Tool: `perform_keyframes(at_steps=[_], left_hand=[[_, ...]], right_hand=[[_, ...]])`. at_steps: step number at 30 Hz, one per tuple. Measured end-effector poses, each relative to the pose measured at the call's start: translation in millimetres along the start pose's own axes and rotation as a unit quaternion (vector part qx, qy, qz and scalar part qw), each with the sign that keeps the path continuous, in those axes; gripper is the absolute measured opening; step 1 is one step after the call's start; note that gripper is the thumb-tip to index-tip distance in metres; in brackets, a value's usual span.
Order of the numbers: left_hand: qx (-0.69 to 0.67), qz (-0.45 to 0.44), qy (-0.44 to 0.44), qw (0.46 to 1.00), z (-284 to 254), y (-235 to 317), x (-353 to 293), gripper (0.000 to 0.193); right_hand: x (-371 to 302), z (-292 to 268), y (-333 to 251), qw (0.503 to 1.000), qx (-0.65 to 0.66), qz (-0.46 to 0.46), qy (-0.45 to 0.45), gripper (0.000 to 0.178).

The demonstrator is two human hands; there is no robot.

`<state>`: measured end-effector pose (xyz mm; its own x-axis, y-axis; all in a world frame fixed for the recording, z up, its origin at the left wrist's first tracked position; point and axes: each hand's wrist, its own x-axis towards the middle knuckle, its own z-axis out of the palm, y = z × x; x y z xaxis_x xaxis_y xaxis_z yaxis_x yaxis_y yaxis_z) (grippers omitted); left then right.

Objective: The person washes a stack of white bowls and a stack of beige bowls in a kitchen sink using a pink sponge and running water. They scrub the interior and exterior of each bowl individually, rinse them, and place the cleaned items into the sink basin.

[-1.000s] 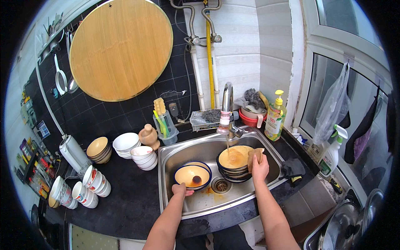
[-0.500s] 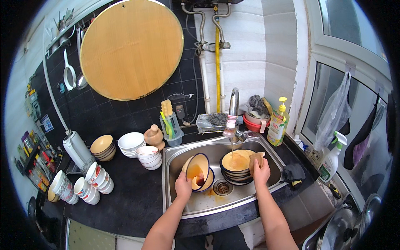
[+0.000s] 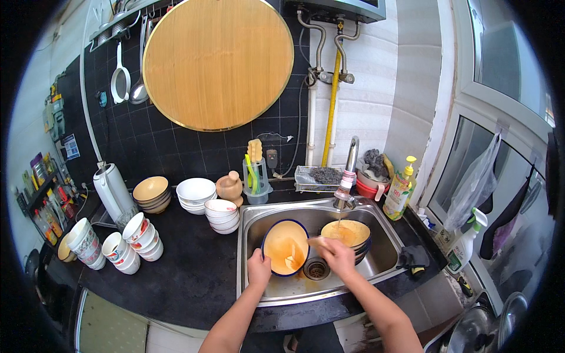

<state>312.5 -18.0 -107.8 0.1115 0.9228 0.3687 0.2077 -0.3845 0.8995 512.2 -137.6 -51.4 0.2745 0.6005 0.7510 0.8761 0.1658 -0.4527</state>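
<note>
My left hand is closed on the left rim of a yellow enamel-look bowl with a dark blue edge. The bowl is tilted toward me over the left part of the sink, with orange-brown residue inside. Closed around a brown cloth, my right hand is just beside the bowl's right rim; its fingers partly hide the cloth. Behind that hand, a stack of yellow bowls stands in the sink under the tap. Water runs into the top bowl.
Left of the sink stand stacked white bowls, a wooden mortar, yellow bowls, patterned cups and a white kettle. A soap bottle is behind the right corner; a dark cloth lies on the right edge.
My right hand has moved left with the cloth, from the bowl stack to the held bowl. The held bowl has turned to face up toward me. The view has shifted slightly.
</note>
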Motion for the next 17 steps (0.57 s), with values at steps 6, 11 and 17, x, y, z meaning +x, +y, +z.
perform_keyframes(at_steps=[6, 11, 17], left_hand=[[-0.225, -0.167, -0.043, 0.959, -0.2, -11.0, 9.6, 0.025], [-0.287, -0.256, -0.135, 0.913, 0.7, -6.5, 5.0, 0.047], [-0.327, -0.298, -0.28, 0.852, 1.6, -1.6, 6.7, 0.051]], right_hand=[[-13.8, 64.8, -13.7, 0.953, -0.103, -0.107, -0.262, 0.02], [-21.6, 86.8, -5.9, 0.883, -0.292, -0.108, -0.352, 0.036], [6.2, 115.4, 26.9, 0.863, -0.322, -0.134, -0.365, 0.045]])
